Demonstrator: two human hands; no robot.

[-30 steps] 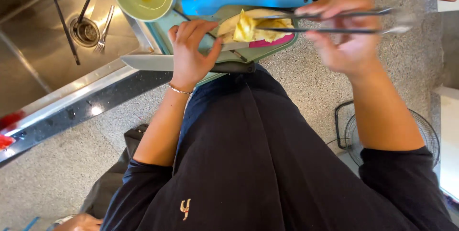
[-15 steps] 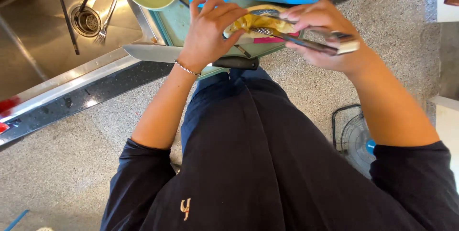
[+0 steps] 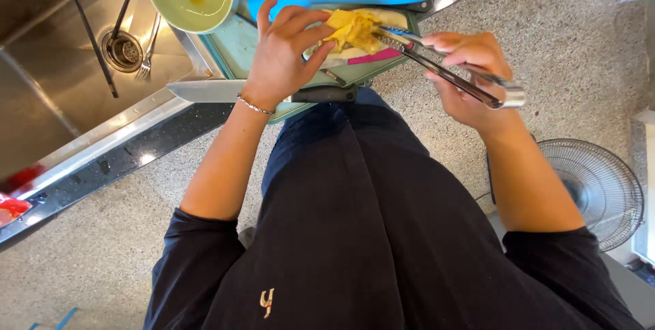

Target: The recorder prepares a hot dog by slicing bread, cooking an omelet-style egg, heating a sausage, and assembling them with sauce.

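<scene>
Both busy: our left hand [image 3: 283, 53] pinches the folded omelette [image 3: 351, 30], our right hand [image 3: 467, 74] clamps tongs [image 3: 443, 70] on it; steadying comes next.

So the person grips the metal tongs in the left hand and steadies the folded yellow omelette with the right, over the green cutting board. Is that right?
Not quite: the hands are swapped. The head view shows the right hand gripping the metal tongs, while the left hand steadies the folded yellow omelette over the green cutting board.
</scene>
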